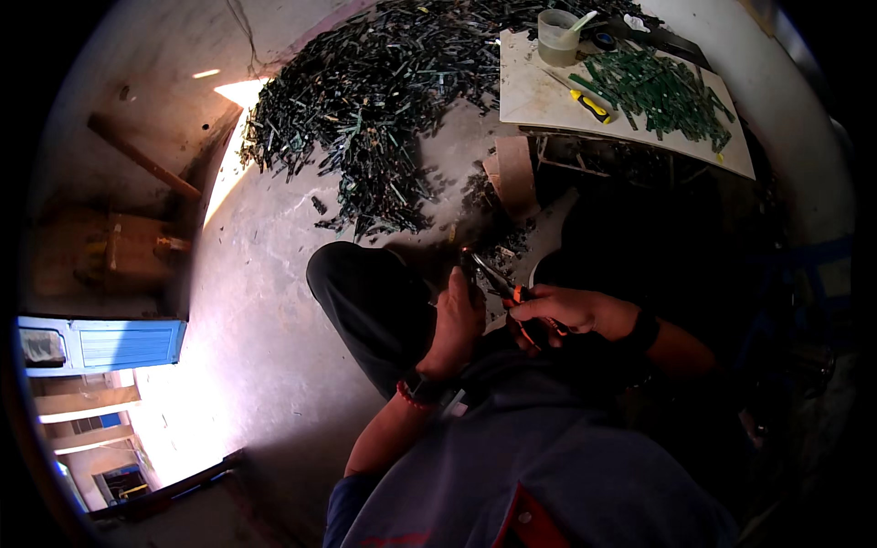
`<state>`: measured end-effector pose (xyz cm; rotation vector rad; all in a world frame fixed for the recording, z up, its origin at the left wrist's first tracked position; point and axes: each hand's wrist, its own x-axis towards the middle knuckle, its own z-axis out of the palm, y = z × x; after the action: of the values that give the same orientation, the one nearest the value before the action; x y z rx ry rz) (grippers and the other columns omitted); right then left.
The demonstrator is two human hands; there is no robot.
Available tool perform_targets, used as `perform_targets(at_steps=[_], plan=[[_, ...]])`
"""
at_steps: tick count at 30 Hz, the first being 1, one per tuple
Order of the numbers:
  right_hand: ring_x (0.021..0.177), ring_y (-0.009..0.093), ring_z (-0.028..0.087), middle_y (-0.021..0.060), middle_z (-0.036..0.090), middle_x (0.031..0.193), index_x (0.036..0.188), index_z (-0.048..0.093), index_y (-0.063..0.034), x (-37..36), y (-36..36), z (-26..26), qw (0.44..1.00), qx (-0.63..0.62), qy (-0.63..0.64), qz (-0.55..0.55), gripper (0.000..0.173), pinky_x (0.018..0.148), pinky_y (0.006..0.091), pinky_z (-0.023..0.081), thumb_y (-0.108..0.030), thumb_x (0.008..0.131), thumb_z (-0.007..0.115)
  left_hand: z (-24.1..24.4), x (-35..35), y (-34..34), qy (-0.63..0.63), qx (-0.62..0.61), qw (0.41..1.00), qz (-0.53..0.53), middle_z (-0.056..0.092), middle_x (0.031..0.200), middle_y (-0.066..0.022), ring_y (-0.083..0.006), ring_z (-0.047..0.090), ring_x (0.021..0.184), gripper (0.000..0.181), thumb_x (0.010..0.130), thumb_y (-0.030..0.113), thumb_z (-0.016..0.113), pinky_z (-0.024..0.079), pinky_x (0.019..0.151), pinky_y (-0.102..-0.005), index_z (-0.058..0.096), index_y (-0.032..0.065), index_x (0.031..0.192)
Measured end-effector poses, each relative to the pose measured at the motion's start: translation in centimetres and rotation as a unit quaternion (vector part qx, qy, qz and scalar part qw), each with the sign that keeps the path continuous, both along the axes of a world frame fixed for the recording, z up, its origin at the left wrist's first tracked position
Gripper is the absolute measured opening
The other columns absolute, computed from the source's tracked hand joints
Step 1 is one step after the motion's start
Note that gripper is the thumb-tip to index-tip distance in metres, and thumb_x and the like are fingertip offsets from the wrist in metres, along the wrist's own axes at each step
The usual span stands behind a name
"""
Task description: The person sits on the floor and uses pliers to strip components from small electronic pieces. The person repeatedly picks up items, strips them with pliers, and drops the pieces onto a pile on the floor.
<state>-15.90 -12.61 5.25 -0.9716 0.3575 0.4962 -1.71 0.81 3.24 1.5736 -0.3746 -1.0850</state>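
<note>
My left hand (458,316), a red beaded bracelet at its wrist, is closed around a small dark piece, its thumb pointing up; what the piece is cannot be made out. My right hand (572,312) grips long-nose pliers (497,277) with orange and black handles, the handles somewhat spread. The jaws reach to the upper end of the dark piece, where a small coppery spot (466,251) shows. Both hands are above my lap, between my knees. Whether the jaws are closed on the piece cannot be told.
A large heap of dark narrow strips (384,89) covers the floor ahead. At upper right, a white board (534,89) bears green strips (658,96), a yellow-black screwdriver (590,107), a plastic cup (556,41) and a tape roll (603,41). Cardboard (515,175) stands by the board's near edge.
</note>
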Motion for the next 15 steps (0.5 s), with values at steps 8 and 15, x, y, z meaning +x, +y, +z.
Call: perform_targets(at_steps=[8,15], plan=[[0.067,0.026,0.066,0.0168,0.064,0.081,0.098,0.056,0.0025,-1.2,-1.4,0.1,0.990,0.142,0.011,-0.018,0.033,0.040,0.0238,0.048,-0.028,0.087,0.049,1.1,-0.4,-0.4,-0.046,0.002,0.999,-0.024,0.029,0.050,0.0062,-0.0058,0.025,0.042,0.051,0.095,0.052,0.029,0.018,0.040,-0.0243,0.033,0.0149,0.060],[0.066,0.026,0.065,0.0180,0.064,0.081,0.097,0.057,0.0040,-1.4,-1.4,-0.3,0.987,0.158,-0.004,-0.012,0.035,0.040,0.0234,0.047,-0.029,0.086,0.050,3.1,-0.9,-0.7,0.038,0.041,0.998,-0.020,0.032,0.049,0.0043,-0.0067,0.026,0.043,0.054,0.096,0.050,0.028,0.021,0.042,-0.0248,0.037,0.0126,0.058]])
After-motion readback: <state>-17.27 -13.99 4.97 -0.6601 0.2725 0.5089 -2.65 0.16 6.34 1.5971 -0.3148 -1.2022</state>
